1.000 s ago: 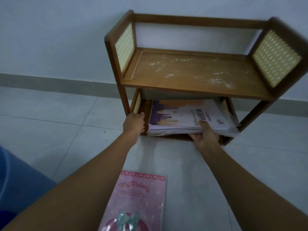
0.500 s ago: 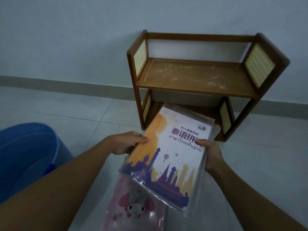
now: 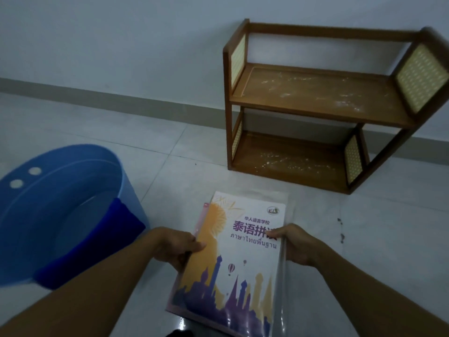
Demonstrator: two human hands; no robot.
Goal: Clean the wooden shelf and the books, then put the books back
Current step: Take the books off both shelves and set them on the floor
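The left hand [image 3: 175, 246] and right hand [image 3: 296, 244] pinch the long sides of the plastic-wrapped orange book [image 3: 243, 276], which points near to far.

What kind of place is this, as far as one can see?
Probably a room in a home: a tiled floor meets a plain wall, a wooden shelf stands against that wall, and a blue bucket with a cloth sits nearby.

Dim, bluish indoor light, soft shadows. Small glare on the floor [image 3: 379, 234]. The shelf [image 3: 315, 100] blurs and bends at the right edge.
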